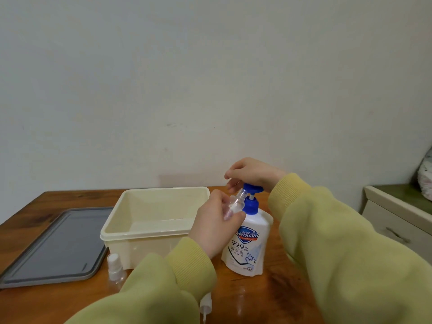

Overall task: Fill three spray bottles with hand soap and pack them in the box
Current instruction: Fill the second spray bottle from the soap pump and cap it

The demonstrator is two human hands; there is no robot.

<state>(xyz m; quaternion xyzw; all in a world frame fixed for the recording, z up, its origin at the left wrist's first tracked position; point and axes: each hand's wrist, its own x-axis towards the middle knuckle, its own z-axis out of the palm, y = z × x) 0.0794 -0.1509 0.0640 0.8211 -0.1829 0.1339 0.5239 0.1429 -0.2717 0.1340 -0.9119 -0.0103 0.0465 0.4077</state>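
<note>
My left hand (214,226) grips a small clear spray bottle (234,202) with no cap, tilted so its mouth sits under the spout of the blue pump (252,189). My right hand (251,173) rests on top of that pump, fingers curled over the head. The white hand soap bottle (249,244) stands on the table right of the cream box (149,220), which is open and holds nothing. A second clear spray bottle (115,268) with its white cap stands in front of the box. A loose white spray head (205,305) lies by my left sleeve.
The box's grey lid (56,246) lies flat on the wooden table (264,298) at the left. A cream cabinet (402,220) stands at the right, apart from the table. A plain wall rises behind.
</note>
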